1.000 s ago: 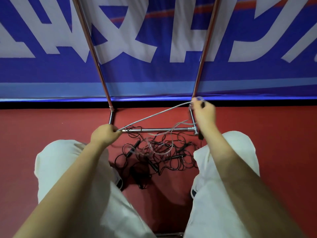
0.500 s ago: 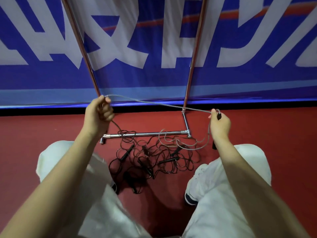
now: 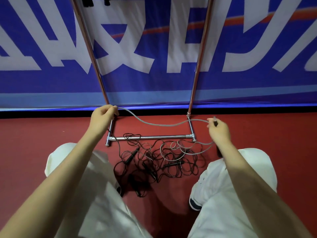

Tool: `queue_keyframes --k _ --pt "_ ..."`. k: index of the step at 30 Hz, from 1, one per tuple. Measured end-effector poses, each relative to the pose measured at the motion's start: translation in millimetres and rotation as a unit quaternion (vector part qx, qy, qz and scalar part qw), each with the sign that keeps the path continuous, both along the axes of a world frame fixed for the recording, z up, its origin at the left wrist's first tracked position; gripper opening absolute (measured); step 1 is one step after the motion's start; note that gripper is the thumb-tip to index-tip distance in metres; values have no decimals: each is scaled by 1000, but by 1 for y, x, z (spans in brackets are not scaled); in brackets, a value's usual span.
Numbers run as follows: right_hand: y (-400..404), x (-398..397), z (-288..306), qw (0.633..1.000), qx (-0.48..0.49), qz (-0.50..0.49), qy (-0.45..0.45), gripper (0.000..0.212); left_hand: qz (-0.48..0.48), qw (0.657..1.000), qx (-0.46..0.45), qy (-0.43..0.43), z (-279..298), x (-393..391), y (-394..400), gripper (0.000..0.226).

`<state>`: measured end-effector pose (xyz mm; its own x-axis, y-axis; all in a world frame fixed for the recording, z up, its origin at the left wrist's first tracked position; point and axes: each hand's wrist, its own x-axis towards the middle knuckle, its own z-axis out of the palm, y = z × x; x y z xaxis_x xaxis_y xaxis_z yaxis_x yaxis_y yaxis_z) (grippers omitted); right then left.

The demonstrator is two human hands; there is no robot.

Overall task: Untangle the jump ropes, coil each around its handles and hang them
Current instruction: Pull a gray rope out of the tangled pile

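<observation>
1. Your left hand (image 3: 103,117) is raised just over the left foot of the metal rack (image 3: 147,137), its grip pinching one end of the grey jump rope (image 3: 159,124).
2. Your right hand (image 3: 218,128) is just to the right of the rack's right foot, fingers curled round the same grey rope and a dark handle (image 3: 215,123).
3. Between your hands the grey rope sags in a shallow curve above the rack's low crossbar; from your right hand the rest drops in loose loops to the floor (image 3: 42,134), on your side of the crossbar.
4. The tangle of black jump ropes (image 3: 154,162) lies on the red floor, on your side of the crossbar, between your knees; one loop lies over the bar. Several black handles show in the heap.
5. Behind the rack's two uprights stands a blue banner (image 3: 51,79) with white lettering.
6. At the top edge, by the left upright, dark objects hang, too cropped to name.
</observation>
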<state>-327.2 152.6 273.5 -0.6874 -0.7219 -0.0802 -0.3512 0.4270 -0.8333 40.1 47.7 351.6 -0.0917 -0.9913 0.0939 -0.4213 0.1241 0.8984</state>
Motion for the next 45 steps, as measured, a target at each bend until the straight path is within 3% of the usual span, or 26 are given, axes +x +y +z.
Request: queue_keyframes --k 2,4,6,9,11,14,18,21,23,25,27,29,33,37,39,42,45 --pt "3 14 -1 993 23 84 84 30 -57 998 23 20 3 -7 11 28" --pt "7 40 8 985 -23 173 -7 35 -168 985 41 1 9 -25 26 27" --pt "11 69 17 950 -49 282 -121 39 -260 964 30 -56 12 -49 40 27" --pt "13 99 23 897 -71 365 -237 30 -308 945 3 -109 9 -83 50 27" --pt "12 105 27 875 -100 349 -320 21 -304 948 1 -96 1 -92 47 28" --pt "5 92 34 878 -125 299 -352 28 -304 947 13 -98 -19 -90 32 35" --pt "-4 64 38 871 -202 172 -413 34 -319 900 22 -295 -57 -66 9 49" --pt "-7 38 37 823 -278 63 -492 36 -286 879 82 -372 -96 -27 -5 52" --pt "-5 22 33 815 -295 11 -499 36 -274 872 118 -388 -113 -6 -7 44" --pt "-2 11 27 829 -283 -35 -481 37 -254 895 142 -337 -117 -2 -6 34" --pt "1 4 20 859 -243 -72 -446 36 -204 951 151 -176 -110 -9 -3 35" --pt "4 1 10 894 -174 -86 -405 34 -146 983 106 -22 -93 -20 1 31" --pt "5 14 -1 960 -17 -52 -276 28 -108 988 19 113 -48 -44 10 21" --pt "9 46 16 993 0 33 -115 34 -175 981 12 86 -15 -69 18 26" --pt "11 63 25 980 -21 154 -123 38 -219 973 38 58 -16 -78 21 28" --pt "14 82 19 933 -36 319 -163 34 -250 966 63 34 -26 -86 28 27" --pt "12 92 16 909 -39 347 -228 25 -239 966 85 43 -34 -90 29 28"
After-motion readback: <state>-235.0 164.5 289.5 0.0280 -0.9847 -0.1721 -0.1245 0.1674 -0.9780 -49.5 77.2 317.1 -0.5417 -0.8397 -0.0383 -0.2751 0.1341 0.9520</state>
